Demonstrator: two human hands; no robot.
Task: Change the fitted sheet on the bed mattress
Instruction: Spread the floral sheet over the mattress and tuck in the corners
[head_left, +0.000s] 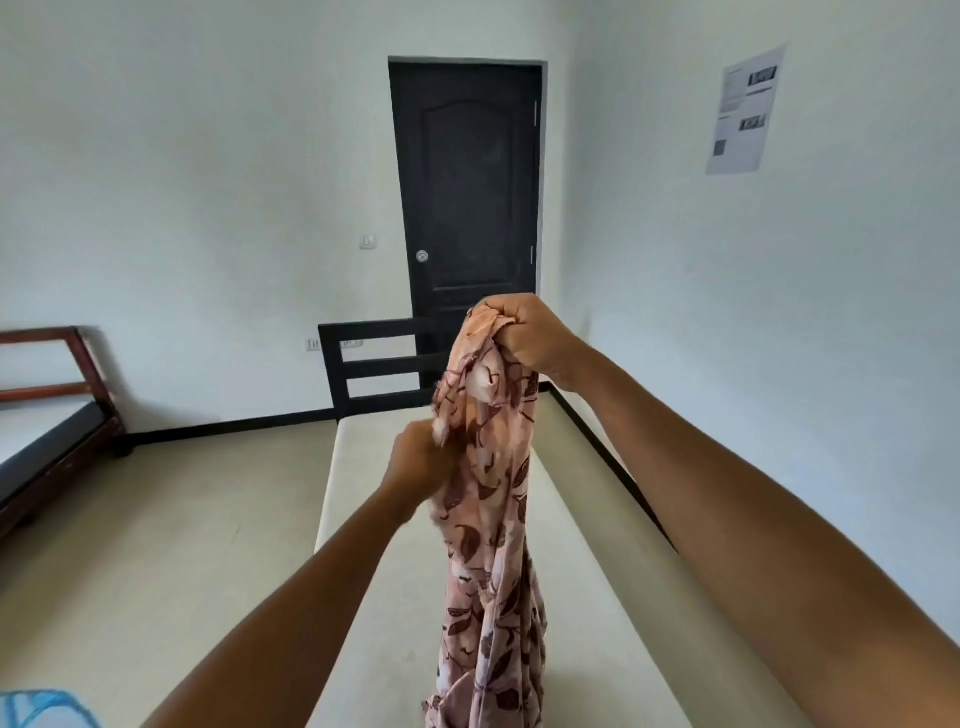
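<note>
Sheet (488, 545), pink with brown leaves, hangs bunched. Right grip (524, 338) clenches its top, left grip (415, 462) grasps lower. Bottom cut off.

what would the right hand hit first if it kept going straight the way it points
Beyond the sheet it grips, the right hand probably meets the black headboard; depth is unclear, so possibly the door.

dark door (467, 208), wall notice (745, 109), second bed (47, 431) at left.

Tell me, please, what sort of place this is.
Probably a plain bedroom, perhaps shared: a bare mattress on a dark bed frame, a second bed to the left, and a floral sheet held up.
</note>
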